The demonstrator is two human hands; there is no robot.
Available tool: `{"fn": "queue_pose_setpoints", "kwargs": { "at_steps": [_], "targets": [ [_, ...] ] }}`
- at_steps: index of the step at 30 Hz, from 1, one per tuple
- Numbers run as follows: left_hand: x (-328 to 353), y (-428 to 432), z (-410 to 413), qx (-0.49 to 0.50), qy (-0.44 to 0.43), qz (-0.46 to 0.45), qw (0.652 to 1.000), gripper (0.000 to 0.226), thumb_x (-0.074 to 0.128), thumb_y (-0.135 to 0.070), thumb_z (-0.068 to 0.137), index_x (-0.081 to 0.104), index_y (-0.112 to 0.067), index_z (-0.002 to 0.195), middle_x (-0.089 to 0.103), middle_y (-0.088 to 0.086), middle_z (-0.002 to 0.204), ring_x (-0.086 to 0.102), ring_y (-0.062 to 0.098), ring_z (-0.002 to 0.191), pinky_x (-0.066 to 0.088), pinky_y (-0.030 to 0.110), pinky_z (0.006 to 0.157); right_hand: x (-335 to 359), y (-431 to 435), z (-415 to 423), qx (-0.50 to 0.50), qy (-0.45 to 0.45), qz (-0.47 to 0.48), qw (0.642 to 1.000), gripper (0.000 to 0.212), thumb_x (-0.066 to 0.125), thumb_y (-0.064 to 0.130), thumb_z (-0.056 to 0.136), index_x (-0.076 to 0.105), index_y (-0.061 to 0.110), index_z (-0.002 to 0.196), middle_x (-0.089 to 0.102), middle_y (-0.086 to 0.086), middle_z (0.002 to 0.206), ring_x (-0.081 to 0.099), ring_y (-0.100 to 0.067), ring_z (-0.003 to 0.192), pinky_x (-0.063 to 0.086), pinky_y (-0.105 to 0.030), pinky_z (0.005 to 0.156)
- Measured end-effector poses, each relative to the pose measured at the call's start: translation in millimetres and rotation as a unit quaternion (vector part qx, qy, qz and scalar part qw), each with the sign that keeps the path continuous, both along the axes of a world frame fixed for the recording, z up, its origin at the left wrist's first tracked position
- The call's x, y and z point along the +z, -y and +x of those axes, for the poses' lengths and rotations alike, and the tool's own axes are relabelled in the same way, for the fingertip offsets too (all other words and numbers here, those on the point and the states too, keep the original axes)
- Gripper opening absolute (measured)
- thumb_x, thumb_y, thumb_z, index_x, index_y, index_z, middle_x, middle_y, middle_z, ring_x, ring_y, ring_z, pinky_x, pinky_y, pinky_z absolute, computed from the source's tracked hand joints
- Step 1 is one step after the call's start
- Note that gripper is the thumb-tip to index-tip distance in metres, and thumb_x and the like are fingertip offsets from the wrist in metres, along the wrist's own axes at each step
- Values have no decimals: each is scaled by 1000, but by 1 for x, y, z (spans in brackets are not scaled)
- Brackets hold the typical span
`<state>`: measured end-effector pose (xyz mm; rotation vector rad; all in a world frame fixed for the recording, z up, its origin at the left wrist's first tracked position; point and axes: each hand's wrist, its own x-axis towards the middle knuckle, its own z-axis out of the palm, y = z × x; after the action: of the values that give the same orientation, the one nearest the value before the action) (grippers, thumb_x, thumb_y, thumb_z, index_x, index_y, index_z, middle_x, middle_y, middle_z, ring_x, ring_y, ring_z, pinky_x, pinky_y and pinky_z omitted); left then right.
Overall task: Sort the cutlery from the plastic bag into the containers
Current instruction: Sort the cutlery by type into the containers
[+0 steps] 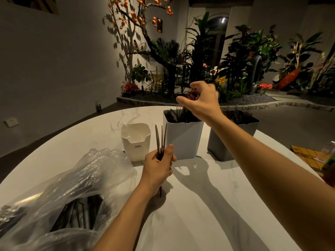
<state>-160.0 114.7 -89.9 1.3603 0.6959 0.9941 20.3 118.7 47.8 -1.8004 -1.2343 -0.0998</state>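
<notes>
Table (199,205): cutlery (160,138) stands upright in left grip (157,167).

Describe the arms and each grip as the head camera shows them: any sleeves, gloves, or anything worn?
The left forearm and right forearm are bare to the frame edge, with no sleeves showing. The left grip and right grip are bare hands without gloves. No watch, band or ring is visible, though the light is dim.

Dim, warm scene. Light from above makes the table (235,196) bright, with hard shadows. Glare on bag (81,178) at 8 o'clock. Right hand (201,100) slightly blurred; edges curve.
</notes>
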Motion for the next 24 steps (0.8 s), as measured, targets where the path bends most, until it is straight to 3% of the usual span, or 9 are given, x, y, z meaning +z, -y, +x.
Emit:
{"fn": "queue_pose_setpoints", "kwargs": {
  "at_steps": [3, 6, 8, 10, 13, 16, 19, 22, 24],
  "targets": [
    [2, 1, -1, -8, -5, -3, 1000, 56, 59, -56, 88, 63, 0, 81, 44, -1, 52, 37, 12, 44, 36, 22, 44, -12, 17, -12, 4, 73, 143, 987, 33, 70, 44, 87, 61, 23, 111, 47, 3, 113, 46, -12, 107, 48, -34, 92],
    [1, 3, -3, -16, -6, -19, 1000, 51, 59, -51, 91, 62, -1, 81, 47, -4, 53, 37, 11, 44, 35, 22, 43, -25, 40, -28, 49, 71, 147, 985, 5, 64, 22, 96, 61, 18, 95, 54, 2, 98, 52, -3, 84, 49, -17, 75],
    [0, 5, -5, -16, -3, -47, 999, 46, 60, -47, 94, 62, -3, 82, 51, -3, 57, 41, 10, 47, 35, 23, 44, -39, 57, -39, 84, 24, 86, 992, 6, 64, 21, 96, 63, 15, 93, 59, 4, 87, 55, -3, 76, 47, -14, 67],
    [2, 9, -7, -14, -10, -66, 998, 42, 59, -44, 97, 62, -5, 83, 52, -1, 60, 41, 10, 48, 35, 23, 43, -52, 72, -49, 132, -83, -47, 987, 22, 68, 31, 94, 66, 14, 109, 65, 1, 95, 61, -8, 86, 51, -19, 74],
    [11, 20, -11, -59, -57, -73, 994, 36, 50, -32, 106, 60, -5, 86, 50, 3, 62, 38, 11, 48, 32, 21, 42, -64, 90, -56, 216, -242, -200, 925, 46, 71, 44, 90, 67, 14, 126, 68, -1, 117, 60, -13, 107, 47, -26, 83],
    [22, 39, -14, -165, -71, -94, 979, 38, 45, -26, 109, 55, -6, 79, 40, 3, 59, 30, 11, 44, 27, 20, 40, -72, 104, -58, 258, -314, -166, 899, 39, 71, 35, 92, 70, -3, 98, 65, -2, 78, 57, -10, 74, 39, -27, 66],
    [26, 53, -17, -205, -44, -96, 973, 30, 46, -24, 108, 56, -3, 89, 35, 3, 59, 30, 11, 42, 29, 21, 41, -67, 116, -61, 279, -324, -110, 897, 28, 69, 24, 95, 69, -3, 87, 61, -5, 68, 55, -13, 62, 43, -24, 58],
    [29, 63, -19, -223, 1, -122, 967, 31, 41, -31, 108, 55, -6, 100, 37, 4, 62, 33, 14, 45, 31, 25, 44, -52, 127, -59, 243, -304, -67, 919, 17, 65, 20, 98, 70, 7, 87, 63, 10, 62, 57, 2, 56, 41, -18, 58],
    [31, 68, -18, -241, 5, -146, 960, 35, 35, -36, 107, 50, -11, 90, 36, 3, 63, 31, 15, 46, 28, 28, 48, -46, 132, -53, 229, -290, -49, 928, 15, 64, 20, 99, 71, 7, 96, 62, 14, 61, 56, 6, 55, 39, -16, 59]
  ]
}}
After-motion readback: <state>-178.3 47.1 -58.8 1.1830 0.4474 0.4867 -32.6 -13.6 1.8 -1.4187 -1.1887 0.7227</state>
